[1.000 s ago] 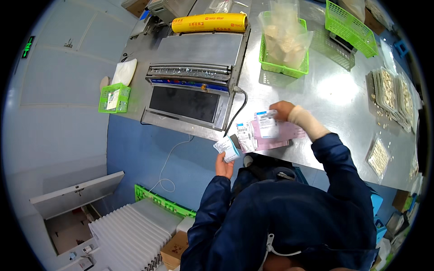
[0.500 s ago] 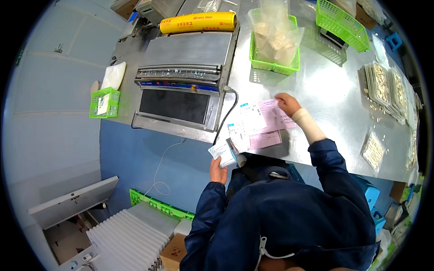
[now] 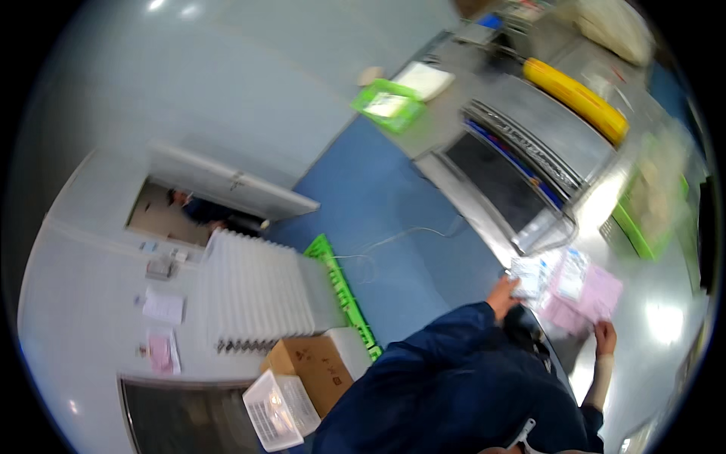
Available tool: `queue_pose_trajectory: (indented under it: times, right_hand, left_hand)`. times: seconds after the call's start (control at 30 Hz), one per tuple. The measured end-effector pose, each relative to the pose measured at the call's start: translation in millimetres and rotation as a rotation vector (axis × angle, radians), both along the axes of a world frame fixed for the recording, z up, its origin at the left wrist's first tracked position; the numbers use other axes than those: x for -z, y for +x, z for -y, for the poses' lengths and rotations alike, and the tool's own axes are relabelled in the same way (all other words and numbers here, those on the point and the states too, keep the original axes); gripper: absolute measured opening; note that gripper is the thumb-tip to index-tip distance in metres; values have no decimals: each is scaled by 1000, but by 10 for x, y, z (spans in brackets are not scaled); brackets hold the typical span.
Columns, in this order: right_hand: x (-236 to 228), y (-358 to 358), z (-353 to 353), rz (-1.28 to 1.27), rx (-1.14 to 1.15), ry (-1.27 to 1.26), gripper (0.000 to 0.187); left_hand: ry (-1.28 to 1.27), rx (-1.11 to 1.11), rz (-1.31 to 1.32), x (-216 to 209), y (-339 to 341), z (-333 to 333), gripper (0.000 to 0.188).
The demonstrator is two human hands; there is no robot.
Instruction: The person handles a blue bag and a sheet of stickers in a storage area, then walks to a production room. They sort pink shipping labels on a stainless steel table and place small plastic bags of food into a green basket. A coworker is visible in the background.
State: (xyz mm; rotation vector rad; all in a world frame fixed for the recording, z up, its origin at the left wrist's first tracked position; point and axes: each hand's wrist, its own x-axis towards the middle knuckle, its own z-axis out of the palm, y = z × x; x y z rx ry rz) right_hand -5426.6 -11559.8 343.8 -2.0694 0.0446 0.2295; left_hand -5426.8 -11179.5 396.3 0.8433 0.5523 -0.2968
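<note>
Pink sheet (image 3: 603, 293) stays pinched by right hand (image 3: 606, 339), white papers (image 3: 525, 275) by left hand (image 3: 502, 297); white basket (image 3: 266, 415) now shows.

I've got a decent lane over the surface (image 3: 662, 321) right of the pink papers (image 3: 603, 293), but the steel machine (image 3: 493, 181) and green basket (image 3: 637, 231) block me beyond them.

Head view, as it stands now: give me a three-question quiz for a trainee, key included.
1. True or false: the right hand is nearer the pink papers than the wrapping machine.
2. Which hand holds the white slip: A) left, B) right, C) neither?
3. Fill in: the roll along the wrapping machine's far side is ____ in colour.

Key: 1. True. 2. A, the left hand. 3. Yellow.
</note>
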Motion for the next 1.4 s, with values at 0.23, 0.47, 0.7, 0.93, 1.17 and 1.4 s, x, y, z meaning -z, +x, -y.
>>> queue_pose_trajectory:
  times: [0.23,0.47,0.7,0.93,1.17,1.4]
  right_hand:
    - [-135,592,-717,-43,-240,231,10]
    - [-417,584,-1370,-25,-405,225,8]
    - [-803,391,-1630,116,-507,-93,17]
    - [-787,282,-1209,129,-368,-145,19]
    - [-572,-127,-910,-124,-171,-49,20]
    - [-389,-224,-759,-212,-143,-150,40]
  left_hand:
    - [-59,-192,89,-489,-315,-462,30]
    - [-153,-378,34,-214,-835,-812,29]
    - [-230,-530,-1,117,-1108,-1038,30]
    - [-177,-321,-70,-165,-855,-785,27]
    - [-74,-178,-100,-265,-517,-588,23]
    - [-73,-145,-84,-185,-350,-524,25]
